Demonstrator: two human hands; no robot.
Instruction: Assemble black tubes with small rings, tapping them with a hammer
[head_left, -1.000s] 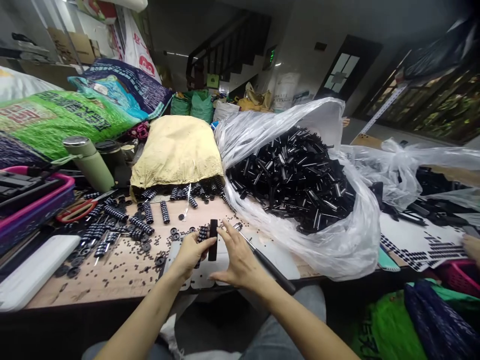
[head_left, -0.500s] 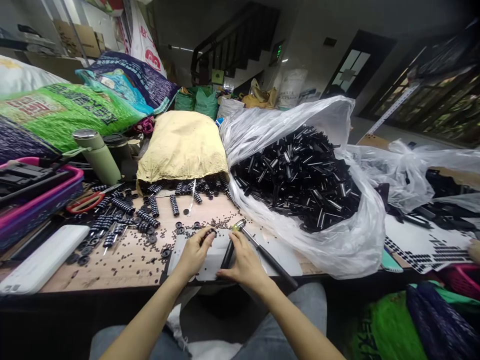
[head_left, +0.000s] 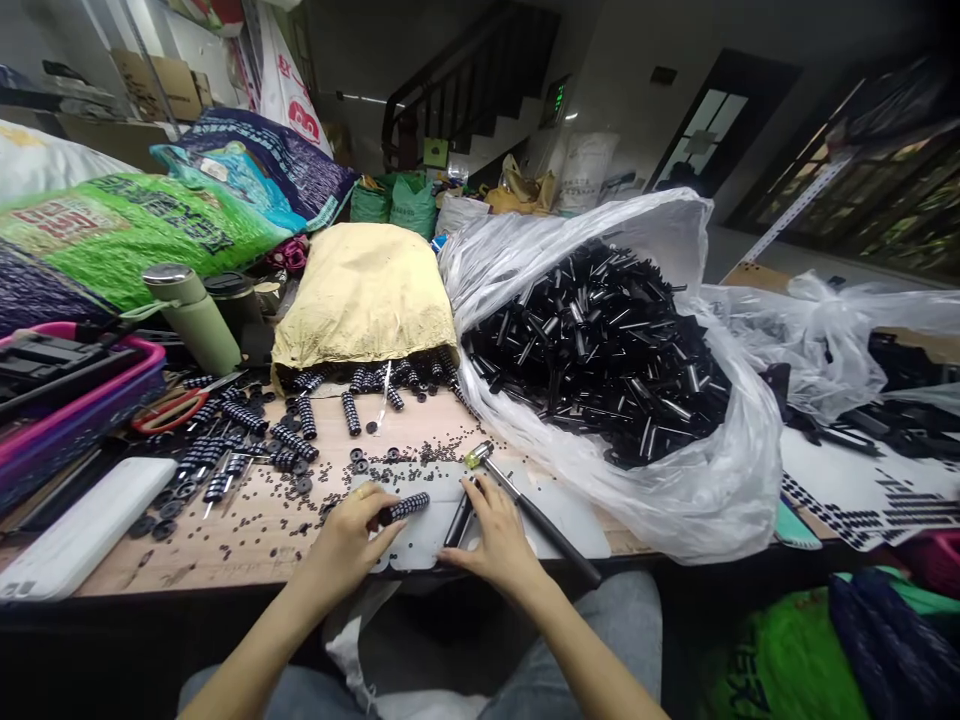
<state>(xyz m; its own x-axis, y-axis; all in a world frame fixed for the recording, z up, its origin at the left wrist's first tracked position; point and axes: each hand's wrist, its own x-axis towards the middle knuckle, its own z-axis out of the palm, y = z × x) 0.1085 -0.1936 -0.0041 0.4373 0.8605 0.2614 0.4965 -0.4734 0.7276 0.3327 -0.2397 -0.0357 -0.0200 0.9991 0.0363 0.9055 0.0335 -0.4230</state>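
My left hand (head_left: 351, 528) is closed at the front of the table, thumb and fingers gripping one end of a black ribbed roll with pale specks (head_left: 409, 507). The roll points right over a white board (head_left: 427, 475). Beside it, my right hand (head_left: 496, 530) holds a short glossy black tube (head_left: 458, 520) between thumb and fingers, low over the board. Just past the right fingers lies a hammer (head_left: 541, 520) with a dark handle and a yellow-green end on its head. Tiny black rings (head_left: 442, 452) are scattered behind the board.
A clear plastic bag (head_left: 720, 500) full of black tubular parts (head_left: 600, 350) stands at right. Behind the board sits a yellow sack (head_left: 367, 290). More ribbed rolls (head_left: 292, 440), red-handled scissors (head_left: 171, 410), a white case (head_left: 86, 525) and a green flask (head_left: 195, 320) occupy the left.
My left hand has shifted left and slightly toward me, and the ribbed roll now shows in its fingers. The right hand stays almost in place with the black tube.
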